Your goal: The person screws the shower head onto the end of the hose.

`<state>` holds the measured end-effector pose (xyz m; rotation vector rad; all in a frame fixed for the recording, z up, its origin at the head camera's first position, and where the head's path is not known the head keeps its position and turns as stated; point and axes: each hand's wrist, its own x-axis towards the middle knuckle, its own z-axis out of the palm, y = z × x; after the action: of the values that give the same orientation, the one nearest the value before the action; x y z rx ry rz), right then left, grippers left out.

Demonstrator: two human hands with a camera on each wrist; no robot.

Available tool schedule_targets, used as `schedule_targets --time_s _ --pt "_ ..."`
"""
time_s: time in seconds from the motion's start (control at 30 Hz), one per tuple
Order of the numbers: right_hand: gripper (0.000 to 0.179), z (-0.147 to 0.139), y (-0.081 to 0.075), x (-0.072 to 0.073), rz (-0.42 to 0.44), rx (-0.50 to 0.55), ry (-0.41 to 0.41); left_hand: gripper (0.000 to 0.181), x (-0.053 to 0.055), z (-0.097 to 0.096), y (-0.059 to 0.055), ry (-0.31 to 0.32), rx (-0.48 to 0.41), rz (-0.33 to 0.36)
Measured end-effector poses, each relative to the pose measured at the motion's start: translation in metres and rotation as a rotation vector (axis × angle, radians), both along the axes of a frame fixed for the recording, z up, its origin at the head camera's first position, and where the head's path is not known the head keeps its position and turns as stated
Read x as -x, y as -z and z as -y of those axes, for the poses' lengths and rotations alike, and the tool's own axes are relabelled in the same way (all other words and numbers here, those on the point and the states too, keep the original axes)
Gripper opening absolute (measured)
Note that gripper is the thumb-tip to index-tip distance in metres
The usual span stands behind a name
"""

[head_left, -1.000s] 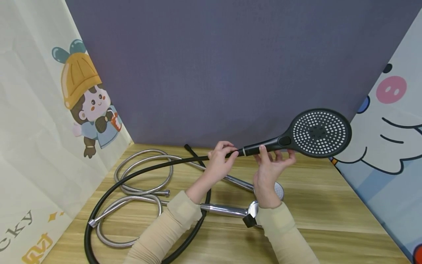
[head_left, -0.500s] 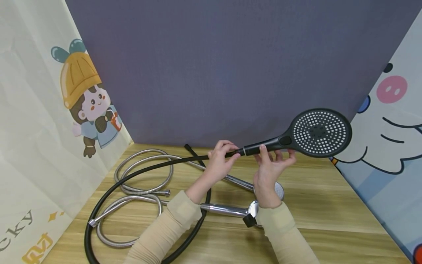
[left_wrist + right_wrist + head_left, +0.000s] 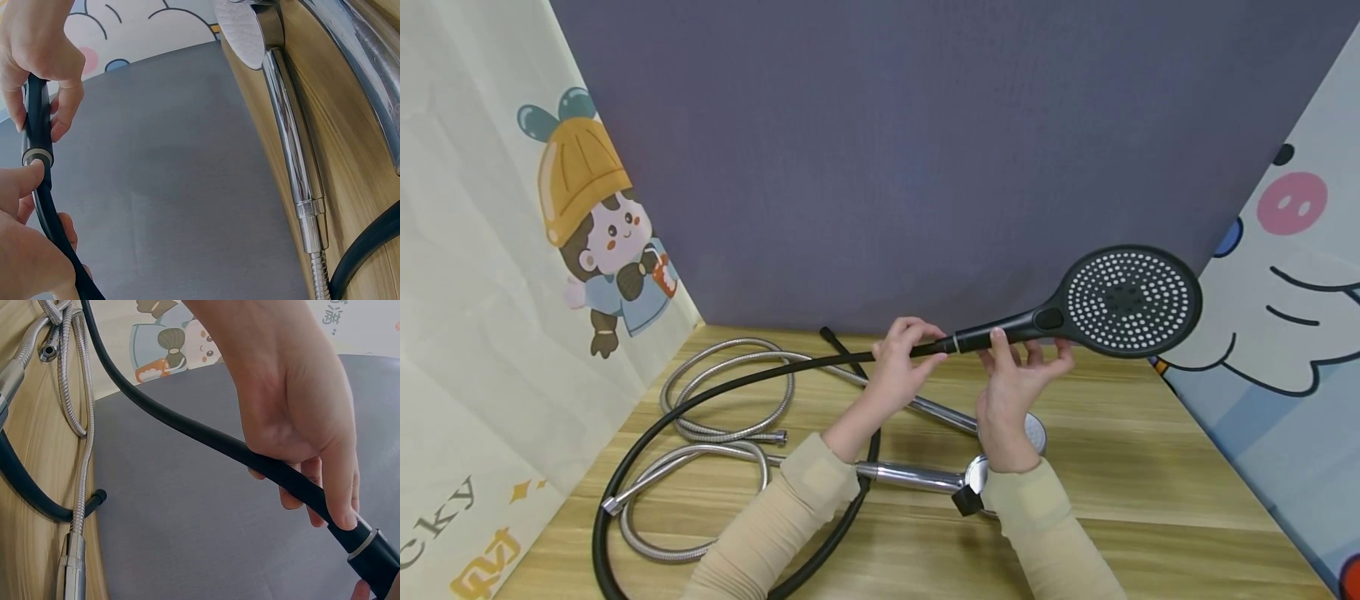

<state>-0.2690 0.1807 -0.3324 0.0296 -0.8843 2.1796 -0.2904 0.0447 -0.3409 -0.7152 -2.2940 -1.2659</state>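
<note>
A black hand shower (image 3: 1131, 300) is held above the table, its perforated round face towards the head camera. My right hand (image 3: 1011, 400) grips its handle (image 3: 1003, 331) from below, thumb in front. My left hand (image 3: 897, 367) pinches the end of a black hose (image 3: 752, 377) between thumb and fingers, right beside the pale ring (image 3: 364, 544) where hose and handle meet. In the left wrist view both hands are close together along one line. Whether the joint is fully tightened cannot be seen.
Two chrome hand showers (image 3: 917, 477) (image 3: 943, 414) with coiled metal hoses (image 3: 730, 435) lie on the wooden table (image 3: 1150, 467). The black hose loops down around them. A grey panel (image 3: 880, 167) stands behind, with printed cartoon walls at both sides.
My left thumb and fingertips have shifted slightly to the right and rolled on the hose end. The right hand and the black hand shower have stayed nearly still.
</note>
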Motion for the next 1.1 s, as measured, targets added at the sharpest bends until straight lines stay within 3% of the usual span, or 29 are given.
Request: schedule_targets --time_s 0.47,0.73,1.1 --pt "0.075 -0.0004 -0.0002 -0.0015 0.000 -0.002 -0.010 0.032 -0.0022 0.0023 -0.0011 0.040 -0.008 0.053" --pt "0.075 -0.0010 0.0004 -0.0011 0.003 -0.003 -0.010 0.027 0.0000 0.0004 0.0000 0.006 0.025 0.023" --pt "0.076 -0.0011 0.0011 -0.0012 0.004 -0.012 -0.001 0.025 -0.0003 0.0005 0.0011 0.020 0.023 0.013"
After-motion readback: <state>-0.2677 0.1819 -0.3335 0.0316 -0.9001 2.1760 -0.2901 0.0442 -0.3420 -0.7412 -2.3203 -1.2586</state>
